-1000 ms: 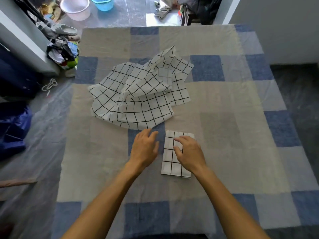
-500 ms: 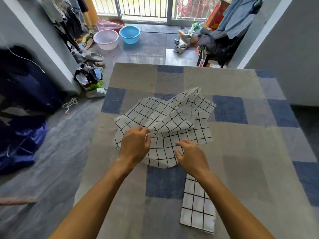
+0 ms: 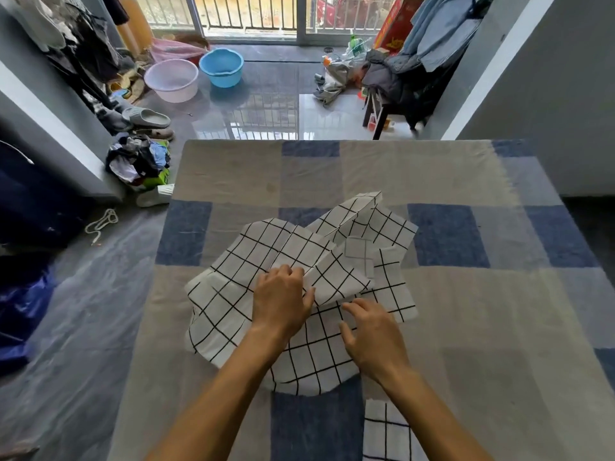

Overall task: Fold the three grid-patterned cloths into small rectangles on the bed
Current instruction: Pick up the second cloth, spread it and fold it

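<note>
A loose heap of white cloths with a black grid point(image 3: 286, 254) lies crumpled in the middle of the bed point(image 3: 466, 311). My left hand point(image 3: 281, 301) pinches a raised fold of the top cloth between curled fingers and thumb. My right hand point(image 3: 372, 337) rests on the lower part of the heap with relaxed, spread fingers. One grid cloth folded into a small rectangle point(image 3: 386, 430) lies at the near edge of the view, partly hidden under my right forearm.
The bed carries a blue, grey and beige patchwork cover. To its left on the floor lie a pile of clothes point(image 3: 139, 161), sandals point(image 3: 146, 118) and two basins point(image 3: 196, 73). A stool with clothes point(image 3: 396, 94) stands beyond the far edge.
Both hands left the folded rectangle and moved forward onto the crumpled heap. My left hand has taken hold of a fold of the top cloth. The view rose.
</note>
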The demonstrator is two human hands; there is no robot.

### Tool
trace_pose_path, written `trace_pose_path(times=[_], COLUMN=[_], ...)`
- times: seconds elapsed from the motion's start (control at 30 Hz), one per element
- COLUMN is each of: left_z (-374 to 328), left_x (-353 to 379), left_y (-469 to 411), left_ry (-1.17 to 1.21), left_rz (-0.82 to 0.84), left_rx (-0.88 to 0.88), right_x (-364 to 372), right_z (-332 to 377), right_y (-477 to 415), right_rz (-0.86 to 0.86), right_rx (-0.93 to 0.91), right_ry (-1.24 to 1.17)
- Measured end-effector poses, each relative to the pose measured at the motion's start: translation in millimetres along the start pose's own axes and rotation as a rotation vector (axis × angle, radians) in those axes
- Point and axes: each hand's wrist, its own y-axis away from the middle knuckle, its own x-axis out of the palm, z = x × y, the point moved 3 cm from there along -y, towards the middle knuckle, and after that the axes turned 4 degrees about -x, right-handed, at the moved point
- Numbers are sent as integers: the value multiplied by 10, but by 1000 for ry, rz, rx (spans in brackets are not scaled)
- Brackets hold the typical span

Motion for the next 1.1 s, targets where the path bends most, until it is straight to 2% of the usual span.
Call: trace_pose_path(times=[0.23, 0.4, 0.5, 0.77, 0.97, 1.1], left_z=[70, 47, -1, -156, -185, -212], left_x=[153, 2, -124, -496, -784, -992], left_y=[-120, 22, 214, 710, 1026, 1164], left_ry=[157, 280, 352, 409, 425, 410], left_rz=[-25, -126, -196, -290, -342, -388], left_rx=[-3, 43, 51, 109, 162, 125], right_x=[73, -100, -256, -707, -1053, -1296], right_z=[-49, 4, 80, 385, 595, 692], right_y=[-164, -214, -207, -6, 201, 384], right_rz=[-77, -233, -271, -338, -314, -415], right_rx=[-10, -22, -4, -32, -49, -127], right_ry=[-54, -122, -178, -261, -300, -283])
